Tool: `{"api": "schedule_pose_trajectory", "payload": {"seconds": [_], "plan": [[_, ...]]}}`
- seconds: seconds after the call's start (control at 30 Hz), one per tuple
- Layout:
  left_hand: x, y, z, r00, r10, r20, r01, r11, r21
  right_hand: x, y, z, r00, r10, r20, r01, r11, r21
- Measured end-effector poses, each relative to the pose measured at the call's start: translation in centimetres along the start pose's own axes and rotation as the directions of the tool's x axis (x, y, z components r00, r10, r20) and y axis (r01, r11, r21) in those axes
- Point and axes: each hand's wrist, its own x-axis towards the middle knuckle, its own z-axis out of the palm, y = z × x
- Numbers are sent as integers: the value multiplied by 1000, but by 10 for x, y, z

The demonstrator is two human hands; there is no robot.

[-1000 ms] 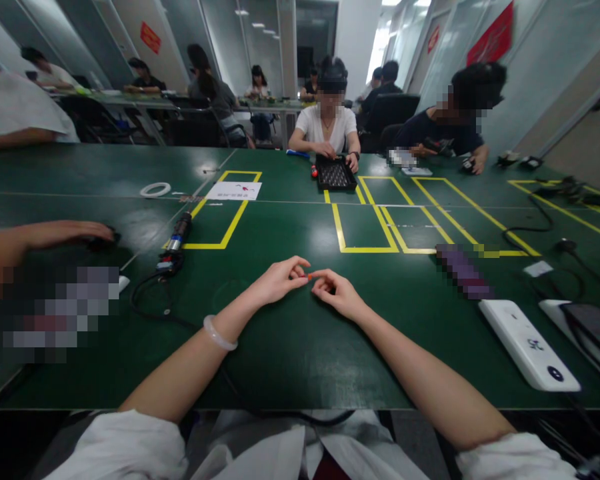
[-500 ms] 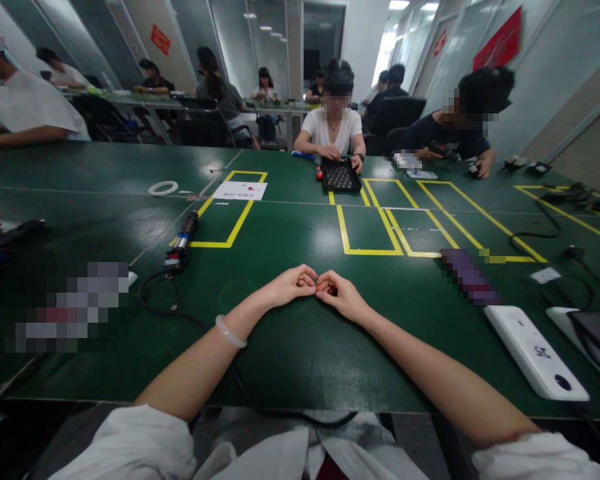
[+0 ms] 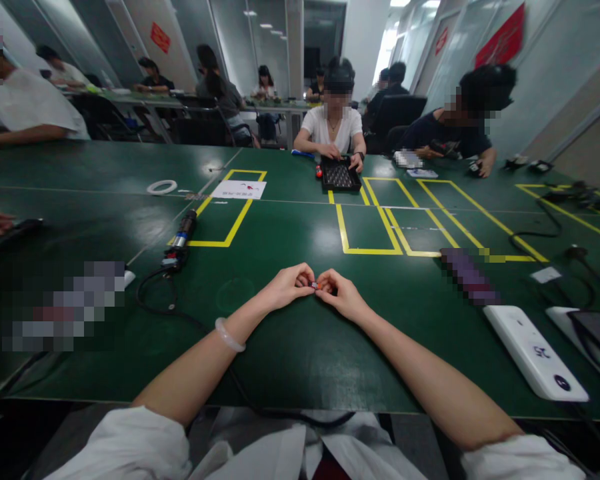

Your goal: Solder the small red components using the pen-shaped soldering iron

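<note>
Just above the green table (image 3: 280,360), my left hand (image 3: 296,285) and my right hand (image 3: 339,292) meet with their fingertips close together. Between them is a tiny orange and silvery piece (image 3: 315,285), pinched from both sides. It is too small and too covered by fingers for me to tell its kind. Both hands are closed, thumbs pressed towards the index fingers. A pale bangle (image 3: 229,335) circles my left wrist.
A screwdriver-like tool (image 3: 181,233) with a cable lies left of my hands. A white power bank (image 3: 536,353) rests at right. Across the table a person (image 3: 333,127) handles a black tray (image 3: 341,187). Yellow tape (image 3: 373,252) marks boxes; a white tape ring (image 3: 162,187) lies back left.
The small piece between my fingertips shows a little more of its orange and silvery surface. My hands and arms stay almost in the same place.
</note>
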Motion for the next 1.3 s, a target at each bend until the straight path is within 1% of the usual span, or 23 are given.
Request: {"api": "schedule_pose_trajectory", "payload": {"seconds": [0.2,0.33,0.47,0.7,0.8,0.9,1.03,1.17,1.3], "plan": [[-1,-1,1,998,56,-27,-54,997,61,-1,-2,-1,1000,-11,-13,11,999,-30],[-1,-1,1,996,85,-29,-82,993,80,-1,0,-1,999,5,-33,-6,1000,-3],[-1,-1,1,995,95,-27,-92,991,92,-2,1,-1,999,6,-47,-6,1000,8],[-2,-1,2,993,114,-30,-110,989,95,-2,-3,-2,997,-46,-66,45,999,-19],[-2,-1,2,993,115,-28,-112,990,87,-3,-3,-2,997,-39,-67,38,999,-13],[-3,1,2,994,106,-24,-103,990,95,-3,-4,-3,997,-25,-66,26,1000,12],[-3,5,2,996,93,-15,-91,991,102,-3,-3,-4,997,-44,-61,47,998,47],[-4,7,2,996,89,-25,-87,993,84,-3,0,-4,997,-15,-74,18,999,45],[-5,9,4,996,87,-5,-87,995,38,-1,1,-3,995,51,-91,-34,984,174]]}}
